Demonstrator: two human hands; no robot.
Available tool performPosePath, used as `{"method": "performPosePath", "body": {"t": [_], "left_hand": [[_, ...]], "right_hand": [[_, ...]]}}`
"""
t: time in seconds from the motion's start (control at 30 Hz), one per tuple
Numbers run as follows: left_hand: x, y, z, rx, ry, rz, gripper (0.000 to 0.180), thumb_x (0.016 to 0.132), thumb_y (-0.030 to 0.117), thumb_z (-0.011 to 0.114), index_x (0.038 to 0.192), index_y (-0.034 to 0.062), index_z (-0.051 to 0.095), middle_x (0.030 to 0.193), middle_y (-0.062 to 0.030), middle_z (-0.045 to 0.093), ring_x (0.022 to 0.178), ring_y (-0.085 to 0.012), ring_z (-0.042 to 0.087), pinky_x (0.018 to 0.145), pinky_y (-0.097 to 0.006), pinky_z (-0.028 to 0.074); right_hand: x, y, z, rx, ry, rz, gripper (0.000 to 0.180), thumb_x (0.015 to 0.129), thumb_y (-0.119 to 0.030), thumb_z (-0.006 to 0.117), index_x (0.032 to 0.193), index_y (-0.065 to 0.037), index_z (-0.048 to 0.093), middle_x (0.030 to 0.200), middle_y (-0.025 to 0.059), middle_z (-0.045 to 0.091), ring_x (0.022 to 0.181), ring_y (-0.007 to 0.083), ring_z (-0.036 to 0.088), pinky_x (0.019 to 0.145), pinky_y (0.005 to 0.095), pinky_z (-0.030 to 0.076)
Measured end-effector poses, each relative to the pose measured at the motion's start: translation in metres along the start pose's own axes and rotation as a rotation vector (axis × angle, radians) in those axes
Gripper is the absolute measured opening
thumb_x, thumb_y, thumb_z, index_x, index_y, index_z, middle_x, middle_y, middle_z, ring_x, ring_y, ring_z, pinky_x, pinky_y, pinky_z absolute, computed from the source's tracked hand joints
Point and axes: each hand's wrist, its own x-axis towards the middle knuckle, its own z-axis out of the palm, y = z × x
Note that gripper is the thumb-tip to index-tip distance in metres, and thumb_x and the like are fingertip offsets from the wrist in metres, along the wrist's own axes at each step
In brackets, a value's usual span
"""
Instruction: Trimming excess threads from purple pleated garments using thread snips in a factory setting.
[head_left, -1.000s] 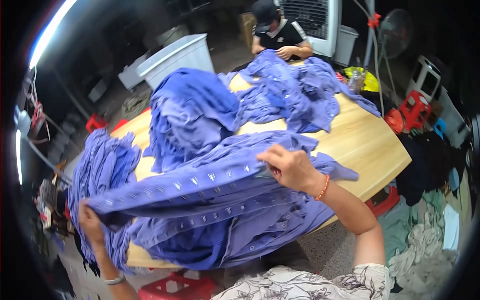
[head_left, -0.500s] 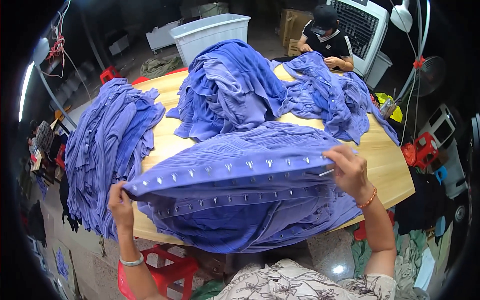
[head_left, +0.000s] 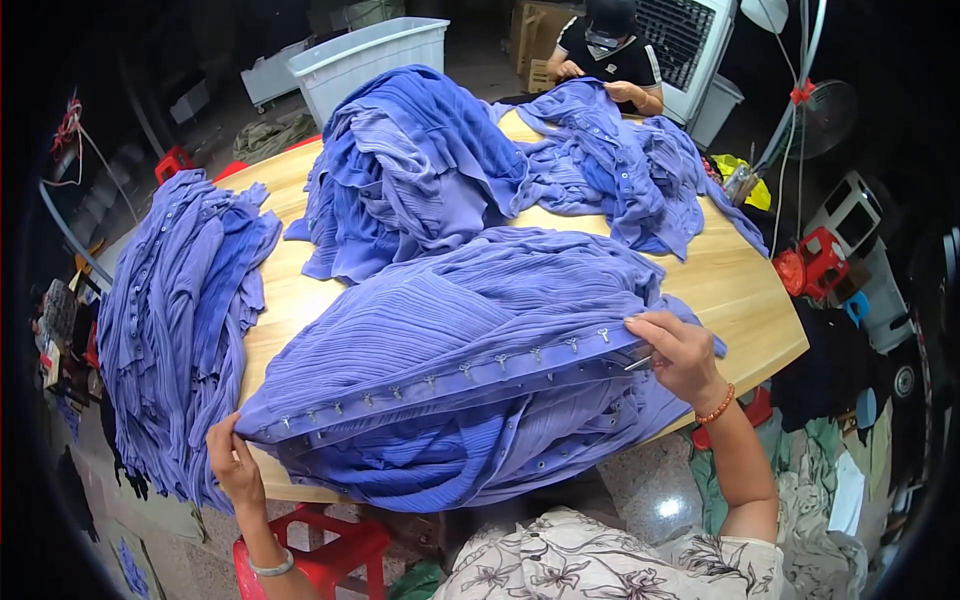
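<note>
A ribbed purple-blue knit garment point(head_left: 480, 285) is heaped at the front of the table. Along its front band point(head_left: 465, 372) runs a row of small silver metal fasteners. My left hand point(head_left: 236, 468) pinches the band's left end between thumb and fingers. At the other end my right hand point(head_left: 682, 358) grips the band with thumb and forefinger. A slim metal tool point(head_left: 638, 364) also sticks out of my right hand; its kind cannot be made out. The band stretches on a slant between both hands, higher at the right. Folds of the same garment hang below it.
More purple-blue garments lie in a left pile point(head_left: 185, 320), a tall middle heap point(head_left: 400, 170) and a right heap point(head_left: 620, 170) on the wooden table point(head_left: 760, 310). A co-worker point(head_left: 610, 55) handles cloth across it. A red stool point(head_left: 320, 550) stands near my left arm; a white bin point(head_left: 370, 70) stands behind.
The band has come down from a raised, wide-open stretch and lies closer against the garment, its fasteners facing up. Both hands still hold its ends. The whole view has shifted a little.
</note>
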Motion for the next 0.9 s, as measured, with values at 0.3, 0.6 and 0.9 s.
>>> {"method": "performPosePath", "body": {"t": [0.3,0.6,0.9], "left_hand": [[-0.025,0.009,0.002,0.181,-0.017,-0.096,0.044,0.083,-0.011,0.047,0.122,0.0011,0.062,0.119,-0.0212,0.060,0.116,-0.0389,0.054,0.104,-0.045,0.041],[-0.019,0.089,0.023,0.072,-0.090,0.204,0.042,0.086,0.009,0.069,0.126,0.0038,0.063,0.131,-0.0150,0.060,0.124,-0.0356,0.054,0.105,-0.046,0.040],[-0.019,0.041,0.032,-0.060,-0.201,0.184,0.055,0.086,0.023,0.072,0.136,0.0081,0.057,0.143,-0.0135,0.055,0.137,-0.0329,0.046,0.114,-0.046,0.030]], "right_hand": [[-0.011,0.006,-0.001,-0.042,-0.010,0.043,0.054,0.065,0.015,0.059,0.111,-0.010,0.071,0.102,0.0093,0.070,0.072,0.0254,0.069,0.060,0.0355,0.054],[0.051,-0.041,-0.007,0.035,0.001,0.162,0.061,0.069,0.021,0.051,0.122,-0.006,0.068,0.109,0.0121,0.064,0.075,0.0201,0.067,0.061,0.0335,0.052],[0.115,-0.090,0.092,0.161,-0.187,-0.104,0.035,0.079,0.003,0.066,0.110,-0.012,0.072,0.101,0.0070,0.066,0.069,0.0265,0.067,0.060,0.0359,0.053]]}}
